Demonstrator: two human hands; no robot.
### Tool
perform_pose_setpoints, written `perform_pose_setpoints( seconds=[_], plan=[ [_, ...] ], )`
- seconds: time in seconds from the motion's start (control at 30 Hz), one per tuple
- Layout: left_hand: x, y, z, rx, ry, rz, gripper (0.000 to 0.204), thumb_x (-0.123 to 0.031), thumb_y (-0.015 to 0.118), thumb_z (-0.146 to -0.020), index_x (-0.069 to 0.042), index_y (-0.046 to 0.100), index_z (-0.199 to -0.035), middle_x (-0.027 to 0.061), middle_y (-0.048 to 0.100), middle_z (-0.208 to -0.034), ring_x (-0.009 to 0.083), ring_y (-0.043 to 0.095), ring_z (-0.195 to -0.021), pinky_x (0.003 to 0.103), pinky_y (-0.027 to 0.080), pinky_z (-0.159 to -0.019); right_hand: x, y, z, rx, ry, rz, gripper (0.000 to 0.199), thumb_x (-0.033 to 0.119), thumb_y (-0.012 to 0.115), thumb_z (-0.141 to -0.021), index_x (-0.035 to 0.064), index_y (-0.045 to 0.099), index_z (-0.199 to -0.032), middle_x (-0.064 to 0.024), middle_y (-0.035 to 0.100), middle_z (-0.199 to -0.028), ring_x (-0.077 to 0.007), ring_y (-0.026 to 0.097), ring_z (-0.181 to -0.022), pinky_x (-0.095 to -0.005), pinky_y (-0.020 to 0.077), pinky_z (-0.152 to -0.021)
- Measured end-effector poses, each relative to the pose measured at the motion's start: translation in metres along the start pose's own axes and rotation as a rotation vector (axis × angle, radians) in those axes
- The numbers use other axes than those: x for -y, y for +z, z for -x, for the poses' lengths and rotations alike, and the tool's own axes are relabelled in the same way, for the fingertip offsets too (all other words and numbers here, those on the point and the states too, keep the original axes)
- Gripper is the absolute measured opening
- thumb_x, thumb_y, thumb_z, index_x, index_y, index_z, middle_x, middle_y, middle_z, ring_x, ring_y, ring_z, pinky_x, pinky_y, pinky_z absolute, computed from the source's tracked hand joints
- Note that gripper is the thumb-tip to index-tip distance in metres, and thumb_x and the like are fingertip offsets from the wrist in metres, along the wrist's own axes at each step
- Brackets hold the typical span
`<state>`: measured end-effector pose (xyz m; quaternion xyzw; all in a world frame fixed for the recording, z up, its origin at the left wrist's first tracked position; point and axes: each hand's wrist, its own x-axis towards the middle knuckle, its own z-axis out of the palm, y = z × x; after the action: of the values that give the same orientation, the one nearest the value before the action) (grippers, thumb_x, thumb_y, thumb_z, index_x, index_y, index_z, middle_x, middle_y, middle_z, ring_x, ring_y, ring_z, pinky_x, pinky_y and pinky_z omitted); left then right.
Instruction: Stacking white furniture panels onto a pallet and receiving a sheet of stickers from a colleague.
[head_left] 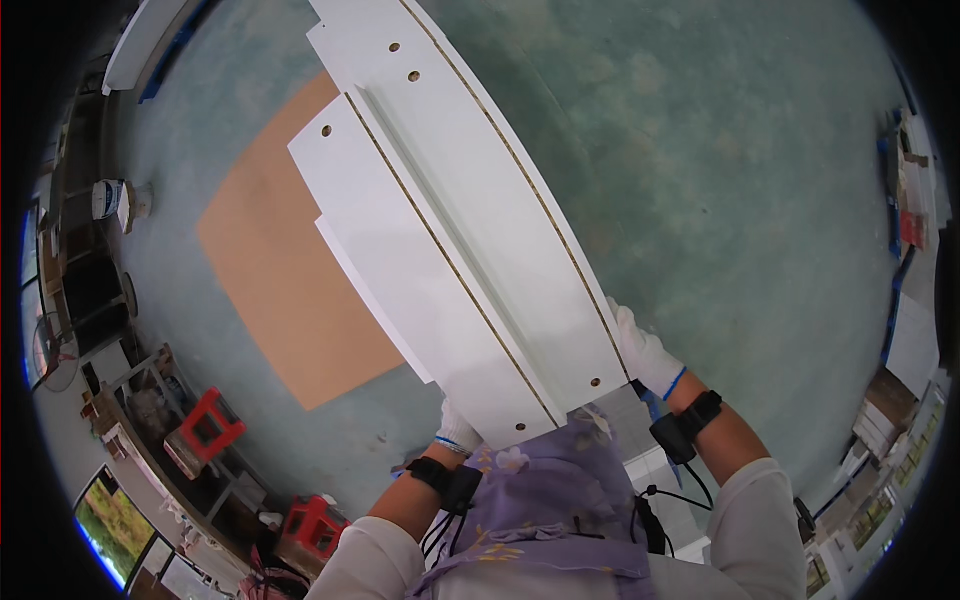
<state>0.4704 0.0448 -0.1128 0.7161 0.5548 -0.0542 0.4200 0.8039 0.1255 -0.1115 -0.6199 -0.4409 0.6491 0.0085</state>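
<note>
Several long white boards (440,220) lie on one another in a skewed stack in front of my body, running away toward the upper left. The upper ones each show a narrow brown groove along their length and round holes near the ends. My right hand (648,357), in a white knitted glove, is closed on the right edge of the stack near its close end. On the opposite side my gloved left hand (457,428) grips the near left edge, its fingers mostly hidden beneath the boards.
A large brown sheet (280,260) lies on the green floor (700,200) left of the boards. Red stools (210,425) stand at the lower left beside cluttered shelving. A white bucket (106,199) is farther left. Stacked panels (890,410) line the right side.
</note>
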Motion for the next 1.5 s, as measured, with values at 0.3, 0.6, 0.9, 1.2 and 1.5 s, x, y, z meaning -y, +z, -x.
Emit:
perform_pose_setpoints(
  seconds=[0.3, 0.6, 0.9, 1.2, 1.5],
  plan=[
    [0.016, -0.053, -0.02, -0.33, -0.173, 0.293, 0.04, -0.024, 0.051, -0.092, -0.008, 0.051, -0.129, 0.018, 0.055, -0.127, 0.031, 0.06, -0.107, 0.039, 0.05, -0.088, 0.135, 0.005, 0.034, -0.541, -0.483, -0.103, 0.053, 0.032, 0.051, -0.094, 0.0009, 0.044, -0.136, -0.0207, 0.048, -0.137, -0.0345, 0.045, -0.128, -0.0393, 0.0352, -0.106],
    [-0.015, -0.099, -0.042, -0.643, -0.202, 0.293, 0.036, -0.006, 0.046, -0.093, -0.003, 0.048, -0.129, 0.0232, 0.049, -0.133, 0.0365, 0.059, -0.106, 0.038, 0.052, -0.085, 0.181, 0.078, 0.0, -0.462, -0.473, -0.02, 0.051, 0.032, 0.057, -0.092, 0.0005, 0.05, -0.13, -0.0232, 0.057, -0.125, -0.0339, 0.056, -0.115, -0.0397, 0.0446, -0.096],
    [-0.037, -0.123, -0.05, -0.725, -0.429, 0.54, 0.032, -0.013, 0.05, -0.094, -0.005, 0.052, -0.125, 0.0163, 0.057, -0.122, 0.0311, 0.06, -0.098, 0.036, 0.052, -0.083, 0.187, 0.076, 0.003, -0.456, -0.525, 0.129, 0.052, 0.034, 0.056, -0.092, -0.0007, 0.049, -0.13, -0.0228, 0.055, -0.127, -0.0352, 0.058, -0.111, -0.0406, 0.0471, -0.093],
    [-0.011, -0.115, -0.049, -0.611, -0.407, 0.02, 0.038, -0.004, 0.046, -0.091, -0.008, 0.049, -0.128, 0.0139, 0.058, -0.108, 0.0317, 0.059, -0.097, 0.039, 0.051, -0.079, 0.194, 0.053, 0.014, -0.259, -0.603, 0.229, 0.047, 0.025, 0.057, -0.089, 0.0004, 0.049, -0.129, -0.0216, 0.058, -0.119, -0.0353, 0.059, -0.103, -0.0417, 0.0474, -0.088],
    [0.094, -0.096, -0.016, -0.859, -0.327, 0.226, 0.025, -0.003, 0.043, -0.094, 0.003, 0.052, -0.116, 0.0177, 0.057, -0.104, 0.0321, 0.057, -0.094, 0.038, 0.048, -0.084, 0.133, -0.036, -0.029, -0.844, -0.367, 0.583, 0.053, 0.032, 0.052, -0.093, 0.0023, 0.044, -0.136, -0.0209, 0.05, -0.132, -0.0392, 0.046, -0.121, -0.0439, 0.0379, -0.101]
  ],
)
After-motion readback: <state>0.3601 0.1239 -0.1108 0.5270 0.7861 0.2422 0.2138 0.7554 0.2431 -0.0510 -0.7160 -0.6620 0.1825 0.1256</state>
